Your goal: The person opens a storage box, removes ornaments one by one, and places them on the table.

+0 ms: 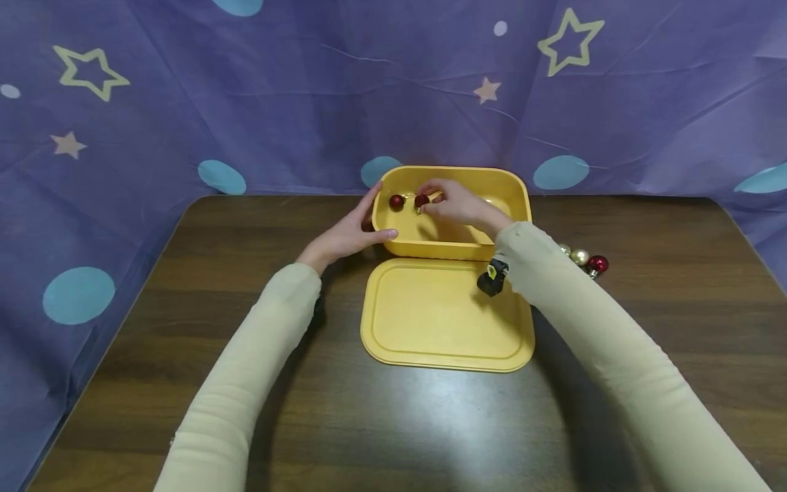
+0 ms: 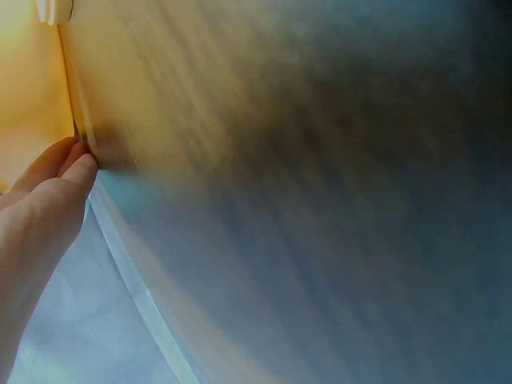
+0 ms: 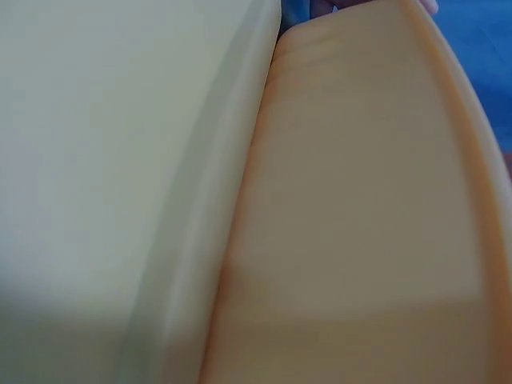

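Observation:
A yellow plastic box (image 1: 458, 251) stands at the back of the table with its top uncovered. My left hand (image 1: 347, 236) grips its left end, thumb at the front wall and fingers toward the back corner; the left wrist view shows this hand (image 2: 48, 196) against the box side. Inside the box, my right hand (image 1: 453, 203) pinches a dark red Christmas ball (image 1: 421, 201) by its fingertips. Another red ball (image 1: 396, 202) rests in the box, left of it. The right wrist view is mostly filled by the box wall (image 3: 360, 176) and the lid's pale surface (image 3: 96, 160).
The yellow lid (image 1: 445, 314) lies flat on the wooden table (image 1: 295, 424) in front of the box. Right of the box, partly behind my right sleeve, are gold balls (image 1: 580, 257) and a red ball (image 1: 598, 264). A purple starry cloth (image 1: 307, 123) hangs behind.

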`<action>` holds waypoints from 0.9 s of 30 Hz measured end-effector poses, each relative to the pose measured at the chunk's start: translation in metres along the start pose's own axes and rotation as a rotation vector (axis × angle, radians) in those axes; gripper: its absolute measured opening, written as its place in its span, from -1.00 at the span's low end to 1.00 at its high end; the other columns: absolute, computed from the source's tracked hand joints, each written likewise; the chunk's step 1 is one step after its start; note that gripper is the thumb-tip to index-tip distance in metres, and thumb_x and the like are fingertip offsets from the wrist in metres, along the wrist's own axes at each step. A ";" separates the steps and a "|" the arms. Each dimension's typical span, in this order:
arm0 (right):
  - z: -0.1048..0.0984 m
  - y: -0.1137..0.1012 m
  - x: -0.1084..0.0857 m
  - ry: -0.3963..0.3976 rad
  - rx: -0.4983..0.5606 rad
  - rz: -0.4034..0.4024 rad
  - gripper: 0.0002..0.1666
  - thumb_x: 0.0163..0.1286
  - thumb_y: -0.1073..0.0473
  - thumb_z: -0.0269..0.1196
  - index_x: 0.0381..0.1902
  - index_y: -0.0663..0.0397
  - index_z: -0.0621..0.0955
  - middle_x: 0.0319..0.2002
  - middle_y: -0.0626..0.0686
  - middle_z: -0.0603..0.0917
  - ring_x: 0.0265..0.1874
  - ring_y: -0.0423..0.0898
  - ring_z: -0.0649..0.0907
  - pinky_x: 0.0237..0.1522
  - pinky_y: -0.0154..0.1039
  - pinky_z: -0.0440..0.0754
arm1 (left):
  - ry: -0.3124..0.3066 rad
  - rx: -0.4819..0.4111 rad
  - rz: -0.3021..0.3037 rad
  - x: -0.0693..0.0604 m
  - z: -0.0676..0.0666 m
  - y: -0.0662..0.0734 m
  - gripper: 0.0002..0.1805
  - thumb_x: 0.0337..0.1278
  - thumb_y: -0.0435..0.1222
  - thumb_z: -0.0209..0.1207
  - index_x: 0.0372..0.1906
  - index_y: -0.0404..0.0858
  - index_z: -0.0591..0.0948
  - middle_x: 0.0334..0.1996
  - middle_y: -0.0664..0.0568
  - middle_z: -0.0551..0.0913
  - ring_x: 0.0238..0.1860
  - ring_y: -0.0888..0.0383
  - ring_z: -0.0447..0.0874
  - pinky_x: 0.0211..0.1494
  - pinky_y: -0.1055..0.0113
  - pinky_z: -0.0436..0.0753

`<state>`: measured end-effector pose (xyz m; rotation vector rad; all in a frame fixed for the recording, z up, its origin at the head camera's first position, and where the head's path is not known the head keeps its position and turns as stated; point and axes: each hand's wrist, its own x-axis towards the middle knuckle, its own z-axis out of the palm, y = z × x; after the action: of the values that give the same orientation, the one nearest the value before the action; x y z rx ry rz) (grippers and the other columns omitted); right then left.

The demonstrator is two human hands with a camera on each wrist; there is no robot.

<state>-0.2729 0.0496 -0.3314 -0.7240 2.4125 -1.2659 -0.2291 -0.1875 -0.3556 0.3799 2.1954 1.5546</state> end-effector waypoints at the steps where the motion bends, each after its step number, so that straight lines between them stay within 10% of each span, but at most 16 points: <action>1: 0.000 0.000 0.001 0.013 -0.013 0.004 -0.52 0.31 0.39 0.14 0.20 0.43 0.45 0.17 0.34 0.47 0.00 0.19 0.55 0.00 -0.13 0.50 | -0.001 -0.001 0.000 0.000 0.000 0.000 0.07 0.26 -0.21 0.24 0.52 0.27 -0.30 0.50 -0.06 -0.02 0.34 0.03 0.28 0.25 0.15 0.39; 8: -0.002 0.005 0.007 0.020 -0.077 0.020 -0.44 0.33 0.32 0.16 0.28 0.35 0.43 0.26 0.26 0.44 0.15 0.18 0.44 0.22 -0.06 0.32 | 0.003 -0.001 0.008 0.001 0.001 0.000 0.07 0.26 -0.23 0.24 0.52 0.28 -0.30 0.50 -0.09 -0.02 0.34 0.01 0.28 0.26 0.15 0.39; 17: -0.001 0.009 0.004 -0.003 0.044 0.061 -0.61 0.32 0.41 0.18 0.09 0.45 0.55 0.04 0.32 0.61 -0.01 0.10 0.61 0.01 -0.24 0.49 | 0.010 0.010 0.000 0.001 0.001 0.000 0.07 0.25 -0.21 0.25 0.52 0.29 -0.29 0.50 -0.06 -0.03 0.37 0.03 0.22 0.28 0.15 0.36; 27: 0.004 0.014 -0.005 -0.006 -0.061 0.017 -0.75 0.23 0.44 0.25 -0.11 0.42 0.58 -0.10 0.29 0.63 -0.04 0.18 0.60 0.03 -0.10 0.48 | 0.022 0.017 -0.010 0.001 0.001 -0.001 0.07 0.25 -0.22 0.25 0.52 0.27 -0.29 0.48 -0.11 0.04 0.36 0.03 0.24 0.27 0.15 0.36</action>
<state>-0.2711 0.0565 -0.3445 -0.7215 2.4569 -1.1863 -0.2293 -0.1867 -0.3568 0.3578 2.2253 1.5432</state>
